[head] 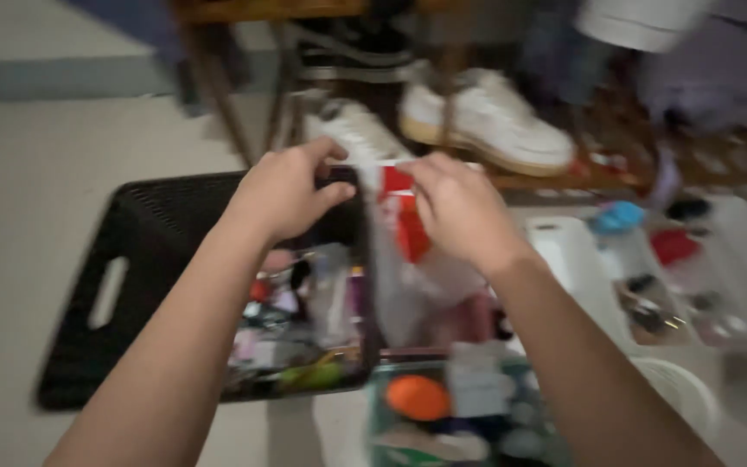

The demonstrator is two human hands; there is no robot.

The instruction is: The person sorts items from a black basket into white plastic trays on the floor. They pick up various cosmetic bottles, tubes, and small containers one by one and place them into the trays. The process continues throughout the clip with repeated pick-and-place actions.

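Both our forearms reach up from the bottom edge of the view. Our left hand [283, 192] and right hand [460, 210] meet over a clear plastic bag [408, 277] with a red patch, and each pinches its top edge; the fingers are curled shut on the plastic, thumbs tucked under. That bag hangs between the hands, above the right edge of a black basket [140, 259] and a clear bin [382, 415] just beside it. We see small mixed items heaped in the basket, too blurred to tell apart, and an orange round thing [418, 397] in the bin. White trays [581, 259] with more small items lie to the right on the floor. White shoes [486, 117] sit on a wooden rack [711, 160] beyond the hands.
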